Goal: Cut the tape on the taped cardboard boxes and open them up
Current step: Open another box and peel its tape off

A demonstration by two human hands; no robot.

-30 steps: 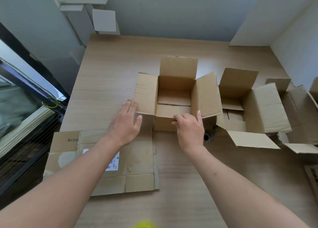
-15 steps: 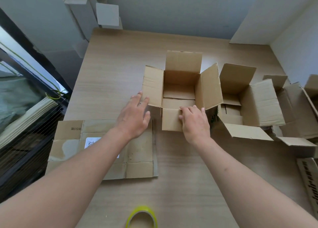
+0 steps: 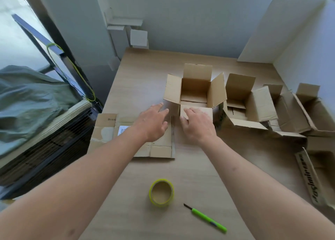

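Pressing the open box's [image 3: 194, 92] near flap [image 3: 201, 112], right hand [image 3: 196, 124] lies flat; left hand [image 3: 154, 121] hovers relaxed, empty.

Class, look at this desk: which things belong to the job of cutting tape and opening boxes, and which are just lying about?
Belonging to the job:
open box under both hands
right hand on its near flap
left hand beside it
green cutter
opened boxes to the right

Lying about:
tape roll
flattened box

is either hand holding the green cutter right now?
No. The green cutter lies on the table beside the tape roll, while the left hand and right hand are at the open box.
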